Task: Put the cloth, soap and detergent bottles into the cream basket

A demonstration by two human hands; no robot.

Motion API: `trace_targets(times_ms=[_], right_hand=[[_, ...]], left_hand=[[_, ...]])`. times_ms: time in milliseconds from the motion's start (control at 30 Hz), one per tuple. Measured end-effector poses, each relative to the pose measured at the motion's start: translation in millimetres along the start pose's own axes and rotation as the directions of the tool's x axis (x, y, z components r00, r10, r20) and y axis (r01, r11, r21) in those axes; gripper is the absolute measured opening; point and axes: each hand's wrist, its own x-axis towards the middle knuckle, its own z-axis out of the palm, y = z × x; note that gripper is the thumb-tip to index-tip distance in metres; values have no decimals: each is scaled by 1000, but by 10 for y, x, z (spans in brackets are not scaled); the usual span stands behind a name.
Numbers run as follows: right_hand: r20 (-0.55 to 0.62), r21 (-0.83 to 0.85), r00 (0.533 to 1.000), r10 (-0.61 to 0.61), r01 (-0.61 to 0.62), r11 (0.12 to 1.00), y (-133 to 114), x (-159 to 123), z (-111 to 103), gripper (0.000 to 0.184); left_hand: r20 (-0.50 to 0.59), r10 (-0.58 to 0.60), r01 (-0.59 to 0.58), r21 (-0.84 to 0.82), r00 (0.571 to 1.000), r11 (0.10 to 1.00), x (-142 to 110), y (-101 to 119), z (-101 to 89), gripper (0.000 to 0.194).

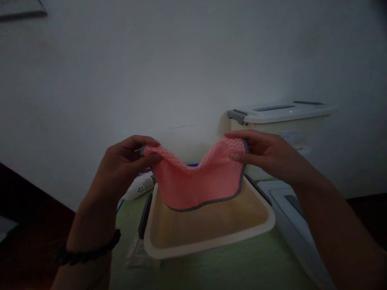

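Cloth (199,185): pink, textured along its upper part, dark checked edging; held up in the air above the tub (210,242), top sagging in a dip between the two grips, lower edge hanging free.
Left hand (121,165): thumb and fingers pinching the cloth's upper left corner; bracelet (90,254) on the wrist.
Right hand (269,153): pinching the upper right corner, thumb in front.
Cloth feel: looks light and soft, limp, likely no stiffness; should fold or bunch easily, hardly fragile. Slip risk seems low, given the rough texture.
Where to hold: two upper corners, as now, should keep it spread; one-corner grip would probably let it collapse.
Tub surroundings: on the green table (242,268); bottle (140,187) to its left, lid (298,237) just beside on the right, box (284,131) behind, toward the right.
Lighting: dim; bottle's print unreadable.
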Motion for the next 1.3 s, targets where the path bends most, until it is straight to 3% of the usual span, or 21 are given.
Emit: trace_targets(times_ms=[100, 200, 333, 467, 600, 700, 833, 967, 1067, 1167, 1300], right_hand=[[5, -168, 999, -32, 32, 985, -16, -9, -40, 23], [-34, -266, 998, -59, 48, 963, -51, -21, -70, 21], [-129, -236, 990, -55, 23, 972, -34, -2, -50, 22], [-210, -69, 977, 22, -38, 997, 52, 18, -56, 23], [-110, 111, 992, 59, -47, 993, 118, 5, -132, 36], [-42, 100, 996, 73, -69, 993, 132, -7, -189, 44], [-67, -65, 995, 80, -84, 994, 108, -10, -233, 36], [-103, -257, 993, 60, -84, 963, 15, -10, -233, 22], [-135, -306, 990, 37, -77, 949, -50, -14, -220, 28], [-131, -383, 991, -25, -28, 923, -42, -20, -233, 29], [15, -556, 999, -52, 52, 829, 16, -33, -227, 27]], left_hand=[[204, -127, 86, 196, 971, 977, 3, 6, -118, 18], [335, -176, 68, 310, 926, 948, -7, 41, -231, 19], [362, -175, 35, 363, 916, 931, -24, 99, -294, 16], [362, -168, 39, 337, 917, 941, -24, 103, -287, 14], [390, -142, 36, 267, 910, 963, -12, 85, -278, 20], [416, -132, 70, 161, 900, 984, -8, 81, -273, 29], [352, -165, 103, 189, 921, 977, 0, 82, -271, 24], [294, -123, 10, 359, 948, 933, 27, 85, -286, 14], [227, -81, -40, 481, 971, 876, 39, 81, -272, 23], [106, -30, -19, 430, 994, 903, 26, 80, -205, 23], [12, 67, -68, 266, 998, 961, -21, 106, -43, 12]])
